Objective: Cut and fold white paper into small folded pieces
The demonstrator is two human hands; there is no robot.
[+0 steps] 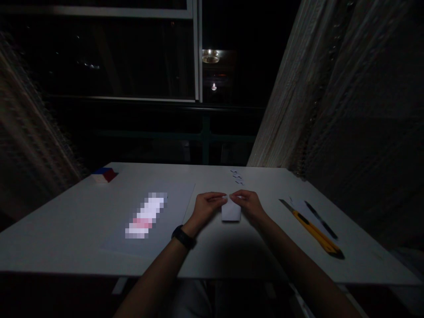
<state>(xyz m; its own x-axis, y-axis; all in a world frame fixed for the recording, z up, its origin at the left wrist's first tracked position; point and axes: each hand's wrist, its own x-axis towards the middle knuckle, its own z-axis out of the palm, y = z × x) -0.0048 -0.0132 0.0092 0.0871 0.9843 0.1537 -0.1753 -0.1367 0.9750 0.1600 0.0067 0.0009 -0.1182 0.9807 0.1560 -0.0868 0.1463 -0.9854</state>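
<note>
A small piece of white paper (231,211) is held between my two hands over the middle of the table. My left hand (209,206) pinches its upper left corner, thumb and fingers pressed together. At the upper right corner, my right hand (247,202) grips it the same way. The paper's lower edge faces me and casts a shadow on the tabletop. Just beyond my hands lie several small paper pieces with dark marks (237,177), in a short row.
On the white table (205,260), a yellow box cutter (313,232) with its blade out lies right, beside a black pen (320,219). Left are a large paper sheet (180,205) with a bright blurred-out object (145,216), and a coloured cube (104,175). Curtains (281,88) hang beyond.
</note>
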